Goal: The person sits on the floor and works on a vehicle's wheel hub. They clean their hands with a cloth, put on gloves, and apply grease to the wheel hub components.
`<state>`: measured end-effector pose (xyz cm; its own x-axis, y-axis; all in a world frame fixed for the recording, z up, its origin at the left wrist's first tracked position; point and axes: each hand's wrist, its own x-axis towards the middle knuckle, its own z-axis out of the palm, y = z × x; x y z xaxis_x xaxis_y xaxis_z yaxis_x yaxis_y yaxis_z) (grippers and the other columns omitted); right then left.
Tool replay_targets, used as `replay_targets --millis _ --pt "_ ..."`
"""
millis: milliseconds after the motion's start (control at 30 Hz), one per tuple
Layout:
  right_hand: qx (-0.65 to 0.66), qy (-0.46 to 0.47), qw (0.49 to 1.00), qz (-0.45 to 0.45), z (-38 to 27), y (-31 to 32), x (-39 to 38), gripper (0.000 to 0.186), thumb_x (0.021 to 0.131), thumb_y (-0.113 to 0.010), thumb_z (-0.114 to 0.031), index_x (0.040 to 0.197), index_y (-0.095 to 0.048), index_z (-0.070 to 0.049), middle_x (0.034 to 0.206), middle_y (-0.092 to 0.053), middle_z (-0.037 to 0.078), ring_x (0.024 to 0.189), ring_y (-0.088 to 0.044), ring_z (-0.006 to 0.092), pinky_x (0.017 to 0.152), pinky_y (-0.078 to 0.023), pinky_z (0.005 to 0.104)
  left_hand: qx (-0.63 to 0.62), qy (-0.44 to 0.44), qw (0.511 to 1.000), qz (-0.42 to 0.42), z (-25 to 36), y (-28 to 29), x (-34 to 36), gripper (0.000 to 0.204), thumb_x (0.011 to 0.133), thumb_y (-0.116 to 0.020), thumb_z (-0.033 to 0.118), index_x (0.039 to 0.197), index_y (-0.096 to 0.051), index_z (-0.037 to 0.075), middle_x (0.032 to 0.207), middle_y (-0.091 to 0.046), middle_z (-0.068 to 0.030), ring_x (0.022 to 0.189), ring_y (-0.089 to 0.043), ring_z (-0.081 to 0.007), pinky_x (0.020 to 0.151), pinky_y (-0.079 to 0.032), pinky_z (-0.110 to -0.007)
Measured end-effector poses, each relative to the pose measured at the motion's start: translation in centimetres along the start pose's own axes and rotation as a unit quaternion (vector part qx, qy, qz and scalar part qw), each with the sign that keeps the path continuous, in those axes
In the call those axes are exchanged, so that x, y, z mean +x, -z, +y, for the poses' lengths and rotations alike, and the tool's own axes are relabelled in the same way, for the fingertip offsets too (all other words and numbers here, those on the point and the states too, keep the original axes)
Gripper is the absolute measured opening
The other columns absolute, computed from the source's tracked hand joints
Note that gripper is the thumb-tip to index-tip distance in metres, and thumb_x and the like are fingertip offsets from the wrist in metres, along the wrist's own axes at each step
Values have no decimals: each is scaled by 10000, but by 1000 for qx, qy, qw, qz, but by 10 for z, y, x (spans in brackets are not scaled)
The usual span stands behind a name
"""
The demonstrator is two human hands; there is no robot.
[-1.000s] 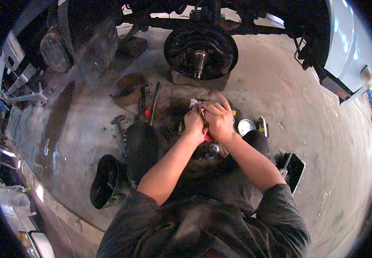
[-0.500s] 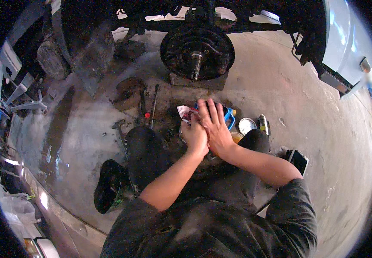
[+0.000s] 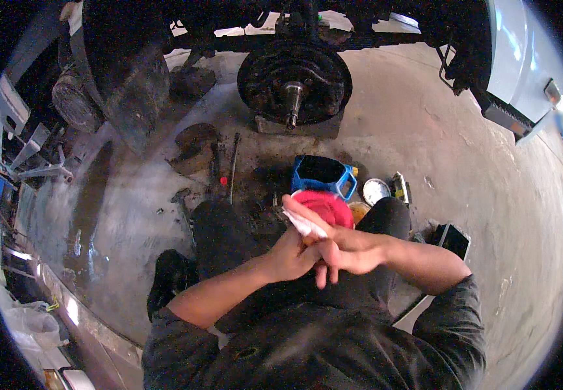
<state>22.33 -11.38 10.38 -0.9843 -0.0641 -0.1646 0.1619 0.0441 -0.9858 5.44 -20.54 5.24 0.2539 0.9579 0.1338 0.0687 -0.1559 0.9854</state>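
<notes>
White wipe [image 3: 308, 226], crumpled, partly covered, slanting between left hand [image 3: 289, 257] and right hand [image 3: 357, 250].

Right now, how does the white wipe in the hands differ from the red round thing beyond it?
The white wipe is held between the left hand and the right hand, while the red round thing shows beyond them. The white wipe looks like a pale, narrow strip; the red round thing is broader, with a curved outline. Both are partly covered by the hands.

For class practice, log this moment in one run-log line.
left hand: touching white cloth | right hand: same | beyond: red object, blue container
</notes>
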Motion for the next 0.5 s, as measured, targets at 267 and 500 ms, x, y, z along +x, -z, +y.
replay_targets --millis 267,500 --pt "-343 64 931 -107 -25 -33 -16 821 912 -585 -506 1536 -137 -216 1344 -513 195 1194 -522 421 1039 -431 476 184 -59 978 -79 -7 -16 -39 550 708 -761 190 1205 -572 51 1142 -632 -172 1063 -621 -349 944 -481 -421" --pt "-721 338 598 -97 -31 -15 -24 631 895 -521 -336 1484 -296 -352 815 -581 22 499 -582 193 658 -569 395 163 36 959 -227 39 3 -43 265 698 -742 237 855 -647 46 699 -659 -151 639 -655 -338 596 -510 -409"
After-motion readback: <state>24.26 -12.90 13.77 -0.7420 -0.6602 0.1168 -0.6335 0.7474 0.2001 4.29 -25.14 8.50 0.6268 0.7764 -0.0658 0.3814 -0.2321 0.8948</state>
